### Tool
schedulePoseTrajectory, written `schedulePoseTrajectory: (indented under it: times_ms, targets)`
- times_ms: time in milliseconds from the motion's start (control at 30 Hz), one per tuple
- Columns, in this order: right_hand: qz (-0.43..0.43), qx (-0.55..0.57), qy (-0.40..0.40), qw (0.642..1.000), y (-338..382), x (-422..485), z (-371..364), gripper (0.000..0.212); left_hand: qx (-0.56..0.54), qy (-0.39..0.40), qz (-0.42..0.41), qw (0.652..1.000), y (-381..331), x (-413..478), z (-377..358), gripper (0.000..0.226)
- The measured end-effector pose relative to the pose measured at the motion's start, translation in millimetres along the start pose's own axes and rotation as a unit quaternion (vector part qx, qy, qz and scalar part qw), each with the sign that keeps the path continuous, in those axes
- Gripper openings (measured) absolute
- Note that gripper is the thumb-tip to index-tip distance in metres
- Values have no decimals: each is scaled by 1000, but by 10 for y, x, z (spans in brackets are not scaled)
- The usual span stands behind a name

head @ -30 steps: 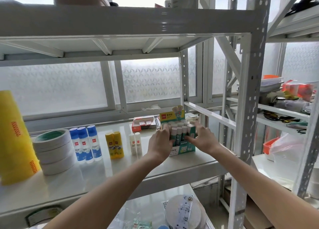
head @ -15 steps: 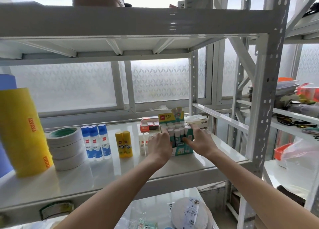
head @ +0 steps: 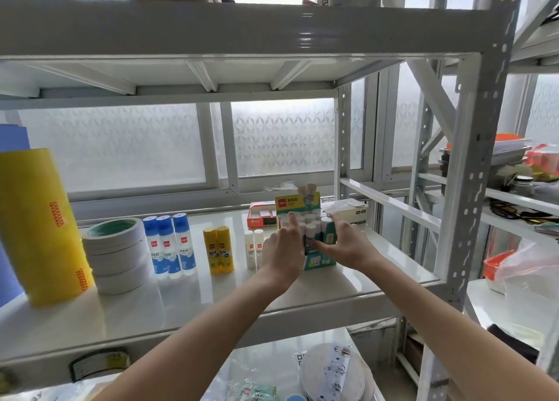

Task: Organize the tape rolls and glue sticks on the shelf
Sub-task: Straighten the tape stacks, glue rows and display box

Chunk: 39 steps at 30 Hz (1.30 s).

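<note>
Head view: glue stick box on shelf, right of loose sticks. Left hand now shifted from box side, forefinger on caps; right hand pinching front stick. Sticks being straightened, probably.

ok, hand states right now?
Left hand: on the glue box, grip unclear.
Right hand: pinching a glue stick in it.

both hands hide the glue stick box front, its small print too blurred to read.
</note>
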State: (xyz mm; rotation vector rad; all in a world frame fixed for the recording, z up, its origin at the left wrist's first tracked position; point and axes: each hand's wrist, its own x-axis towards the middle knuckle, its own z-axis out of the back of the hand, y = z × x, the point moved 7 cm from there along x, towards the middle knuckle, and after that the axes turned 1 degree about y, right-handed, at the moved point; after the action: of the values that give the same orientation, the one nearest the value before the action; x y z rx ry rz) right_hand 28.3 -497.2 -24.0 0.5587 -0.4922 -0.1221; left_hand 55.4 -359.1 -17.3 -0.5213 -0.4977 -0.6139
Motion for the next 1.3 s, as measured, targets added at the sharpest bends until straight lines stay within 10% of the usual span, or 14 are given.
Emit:
schedulePoseTrajectory:
  times_ms: [1300]
  targets:
    - [-30, -19, -62, 997, 7, -45, -39, 54, 2, -4, -32, 999, 183, 37, -6, 48]
